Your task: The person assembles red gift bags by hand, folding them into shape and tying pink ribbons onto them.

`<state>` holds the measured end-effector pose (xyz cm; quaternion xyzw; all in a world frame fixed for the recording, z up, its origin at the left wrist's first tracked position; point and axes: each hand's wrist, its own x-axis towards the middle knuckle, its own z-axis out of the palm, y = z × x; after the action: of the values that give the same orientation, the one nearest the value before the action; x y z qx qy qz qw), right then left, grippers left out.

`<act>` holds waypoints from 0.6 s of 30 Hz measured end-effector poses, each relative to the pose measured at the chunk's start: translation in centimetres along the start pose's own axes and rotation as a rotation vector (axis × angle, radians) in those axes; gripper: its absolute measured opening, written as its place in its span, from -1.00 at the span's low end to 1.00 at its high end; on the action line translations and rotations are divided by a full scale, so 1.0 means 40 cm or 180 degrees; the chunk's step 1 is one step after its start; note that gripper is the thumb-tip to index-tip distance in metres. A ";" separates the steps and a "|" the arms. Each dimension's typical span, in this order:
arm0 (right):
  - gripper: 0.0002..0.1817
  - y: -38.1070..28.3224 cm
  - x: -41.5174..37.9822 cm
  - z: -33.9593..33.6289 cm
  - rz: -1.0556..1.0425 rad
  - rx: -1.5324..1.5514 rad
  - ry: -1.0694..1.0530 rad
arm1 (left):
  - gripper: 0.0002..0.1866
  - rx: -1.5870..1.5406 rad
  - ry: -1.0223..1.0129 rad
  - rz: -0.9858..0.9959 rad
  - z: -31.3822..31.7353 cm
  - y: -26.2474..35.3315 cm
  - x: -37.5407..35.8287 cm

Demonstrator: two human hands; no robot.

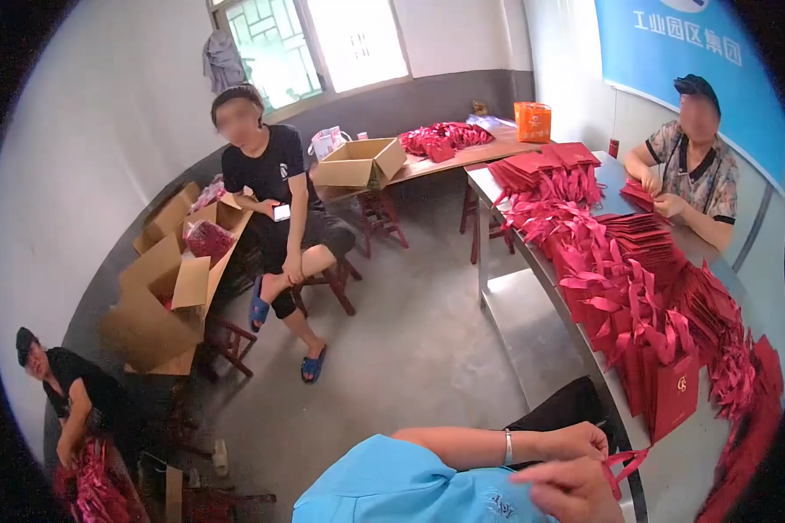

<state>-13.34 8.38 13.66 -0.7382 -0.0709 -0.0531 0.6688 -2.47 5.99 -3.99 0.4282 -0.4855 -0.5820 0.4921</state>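
At the bottom right, my left hand [576,442], with a silver bracelet on the wrist, is closed in a pinch on a red ribbon [631,458]. Close below it, my right hand [577,491] is partly curled, its index finger pointing left and a little blurred. The ribbon's loop runs from the left fingers round to the right hand, which grips its other end. Whatever the ribbon may be fixed to is hidden behind my hands. Just beyond lies a dark red paper gift bag [675,394] with a pale emblem, at the end of a pile.
Red bags with ribbon handles [615,279] cover the long table [532,336] on my right. A person [693,170] across it handles red pieces. Another person [275,187] sits holding a phone; a third [83,401] is at lower left. Cardboard boxes [153,322] stand on the left.
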 end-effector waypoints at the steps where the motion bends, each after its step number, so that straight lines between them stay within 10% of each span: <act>1: -0.76 -0.001 -0.003 -0.001 0.0004 -0.0018 0.0019 | -0.90 0.0001 -0.0025 0.0011 0.002 -0.003 0.000; 13: -0.79 -0.038 -0.036 0.026 0.0338 -0.0443 -0.0186 | -0.90 -0.0308 0.0089 0.0110 -0.009 0.035 -0.029; 18: -0.80 0.022 -0.129 -0.022 0.0757 -0.1030 0.1907 | -0.91 -0.0110 0.0303 0.0587 -0.057 0.096 -0.038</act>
<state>-18.27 7.23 11.99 -0.7893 0.2239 -0.1994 0.5358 0.61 6.99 -0.53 0.4003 -0.4888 -0.5216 0.5734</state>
